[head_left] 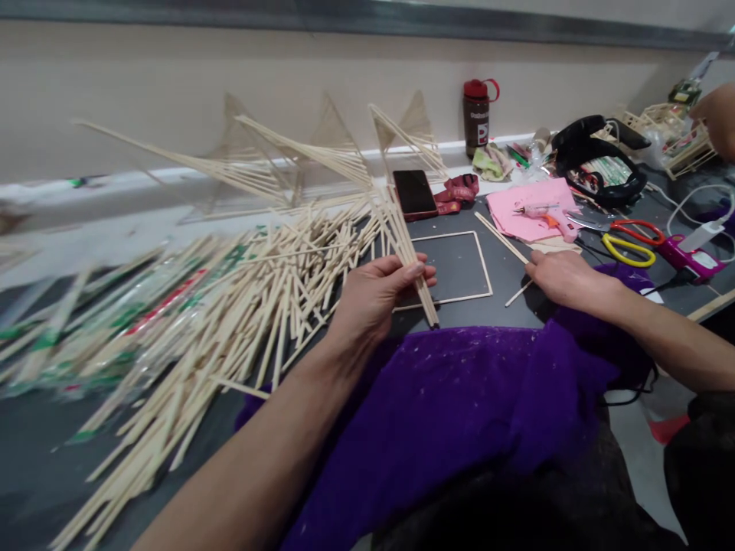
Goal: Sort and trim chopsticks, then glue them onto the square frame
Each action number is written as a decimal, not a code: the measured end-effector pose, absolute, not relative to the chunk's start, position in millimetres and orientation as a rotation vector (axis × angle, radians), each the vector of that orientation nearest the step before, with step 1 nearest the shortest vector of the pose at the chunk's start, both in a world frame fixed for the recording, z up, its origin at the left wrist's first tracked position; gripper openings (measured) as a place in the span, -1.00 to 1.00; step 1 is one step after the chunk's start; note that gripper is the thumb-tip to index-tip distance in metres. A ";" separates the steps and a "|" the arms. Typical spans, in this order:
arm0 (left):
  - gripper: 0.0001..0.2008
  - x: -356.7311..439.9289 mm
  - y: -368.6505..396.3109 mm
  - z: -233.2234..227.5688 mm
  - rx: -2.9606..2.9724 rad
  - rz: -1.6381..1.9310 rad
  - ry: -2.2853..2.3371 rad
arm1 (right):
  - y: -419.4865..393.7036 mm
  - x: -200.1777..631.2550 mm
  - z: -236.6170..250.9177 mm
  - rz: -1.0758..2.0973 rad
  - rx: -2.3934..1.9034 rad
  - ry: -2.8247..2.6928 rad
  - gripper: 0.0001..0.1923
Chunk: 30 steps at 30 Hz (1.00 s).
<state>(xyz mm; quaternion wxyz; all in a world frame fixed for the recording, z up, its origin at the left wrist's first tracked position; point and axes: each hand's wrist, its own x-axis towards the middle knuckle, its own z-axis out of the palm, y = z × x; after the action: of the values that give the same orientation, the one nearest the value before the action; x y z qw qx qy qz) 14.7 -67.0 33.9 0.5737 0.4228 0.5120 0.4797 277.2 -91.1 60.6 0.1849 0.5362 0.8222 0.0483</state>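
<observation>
A small bundle of pale wooden chopsticks (406,243) is gripped in my left hand (373,295), slanting up and away, with the fingers and thumb closed round its lower part. On the right, my right hand (560,277) is closed on a chopstick (502,239) that points up and to the left. A second stick (518,294) sticks out below the same fingers; whether it is held or only touched I cannot tell. Between the hands a square frame of sticks (483,264) lies flat on the dark table, its left side partly hidden by the bundle.
Loose chopsticks (230,337) and plastic-wrapped ones (143,321) spread over the left. Stick structures (321,153) stand along the wall by a phone (414,193) and bottle (476,122). Rightward lie a pink glue gun (548,216), scissors (628,243) and a power strip (692,258). Another person's hand (717,119) shows far right.
</observation>
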 end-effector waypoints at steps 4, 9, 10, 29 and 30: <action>-0.73 18.4 -70.3 39.3 1.109 1.214 1.155 | -94.2 268.1 76.4 0.060 1.513 2.570 -0.71; -0.71 24.2 -73.5 43.7 1.279 1.246 1.063 | -80.4 228.6 97.6 -0.624 1.407 3.220 -0.74; -0.71 24.4 -74.7 44.2 1.311 1.257 1.047 | -74.9 219.4 99.7 -0.759 1.375 3.301 -0.74; -0.84 23.6 -88.6 46.6 1.386 1.064 1.207 | -28.5 188.3 80.8 -1.173 1.260 3.297 -0.75; -0.85 23.9 -90.2 46.2 1.391 1.068 1.223 | -28.6 189.1 81.6 -1.170 1.236 3.298 -0.74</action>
<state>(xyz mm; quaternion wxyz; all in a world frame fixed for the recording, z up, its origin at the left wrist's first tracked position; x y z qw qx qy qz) 23.9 -90.2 46.2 0.4810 0.5705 0.5015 0.4379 189.1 -28.6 81.6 -0.2809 0.3196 0.8528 -0.3027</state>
